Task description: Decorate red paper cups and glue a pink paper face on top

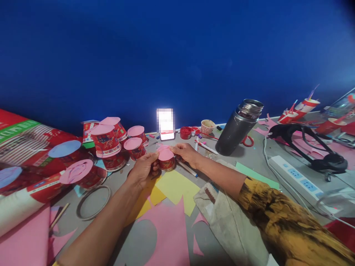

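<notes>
Between my hands stands a small upside-down red paper cup [166,164], with a pink paper disc [165,153] over its top. My left hand [144,167] is closed at the left side, thumb and finger pinching the disc's edge against the cup. On the right, my right hand [185,153] pinches the opposite edge of the same disc. Some lower fingers of both hands are hidden. Yellow paper [177,184] lies just in front of the cup, and a white marker [187,169] rests beneath my right hand.
Several red cups topped with pink discs [105,142] are grouped at left, near a tape ring [94,202]. A lit phone [166,125] leans at the back. A dark flask [238,129], power strip [296,177] and black head strap [310,147] stand right. Cut pink paper [172,229] lies in front.
</notes>
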`<state>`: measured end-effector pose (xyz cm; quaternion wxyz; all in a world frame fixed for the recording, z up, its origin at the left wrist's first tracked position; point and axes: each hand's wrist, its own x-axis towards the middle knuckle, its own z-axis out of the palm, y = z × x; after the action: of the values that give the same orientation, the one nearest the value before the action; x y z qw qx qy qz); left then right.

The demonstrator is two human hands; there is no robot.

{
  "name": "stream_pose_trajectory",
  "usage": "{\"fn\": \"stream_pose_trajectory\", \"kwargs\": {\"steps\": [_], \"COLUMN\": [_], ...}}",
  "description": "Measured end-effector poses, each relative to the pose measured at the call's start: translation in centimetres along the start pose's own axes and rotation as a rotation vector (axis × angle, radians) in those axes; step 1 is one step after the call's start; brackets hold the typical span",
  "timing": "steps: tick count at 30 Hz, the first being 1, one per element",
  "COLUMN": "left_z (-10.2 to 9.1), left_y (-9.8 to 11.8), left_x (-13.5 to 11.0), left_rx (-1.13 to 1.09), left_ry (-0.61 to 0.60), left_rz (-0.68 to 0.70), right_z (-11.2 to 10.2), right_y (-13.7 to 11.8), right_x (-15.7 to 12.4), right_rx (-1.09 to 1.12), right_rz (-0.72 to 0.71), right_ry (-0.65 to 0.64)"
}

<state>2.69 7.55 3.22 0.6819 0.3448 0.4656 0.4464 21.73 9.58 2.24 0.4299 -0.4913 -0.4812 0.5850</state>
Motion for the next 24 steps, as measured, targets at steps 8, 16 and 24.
{"fn": "stream_pose_trajectory", "kwargs": {"steps": [8, 16, 24], "left_z": [-0.7, -0.4, -0.9], "left_y": [0.0, -1.4, -1.4], "left_x": [-0.2, -0.6, -0.8], "left_rx": [0.078, 0.323, 0.559], "left_ry": [0.097, 0.151, 0.184], "left_rz": [0.074, 0.392, 0.608], "right_z": [-0.6, -1.3, -0.9], "right_y": [-0.5, -0.8, 0.2], "right_x": [-0.2, -0.5, -0.6], "right_rx": [0.058, 0.017, -0.074], "right_rz": [0.02, -0.067, -0.208], "right_ry": [0.089, 0.1, 0.081]}}
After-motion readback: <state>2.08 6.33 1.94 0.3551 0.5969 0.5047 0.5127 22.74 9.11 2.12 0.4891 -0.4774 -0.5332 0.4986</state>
